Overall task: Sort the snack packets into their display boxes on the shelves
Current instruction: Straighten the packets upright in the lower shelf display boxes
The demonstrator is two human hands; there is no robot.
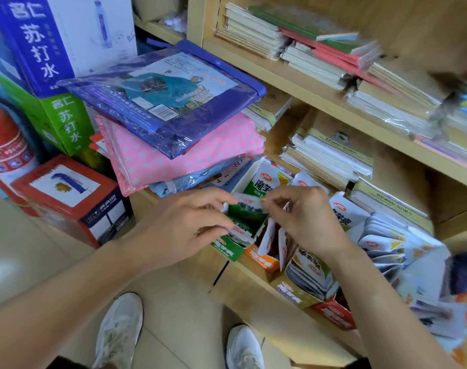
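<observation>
Several snack display boxes stand in a row on the low wooden shelf (256,288): a green box (228,249), an orange box (263,258), a gold box (293,291) and a red box (334,314). Both hands hover over the green box. My left hand (184,222) and my right hand (304,217) pinch a small bunch of green-and-white packets (247,211) between them, just above that box. White packets (269,238) stand upright in the orange box. A fanned row of white packets (386,243) lies further right.
Packaged raincoats, blue (163,102) on pink (179,153), are stacked left of the boxes. Soda-water cartons (40,49) and a red box (70,198) stand on the floor at left. Notebook stacks (333,62) fill the upper shelves. My white shoes (120,331) are below.
</observation>
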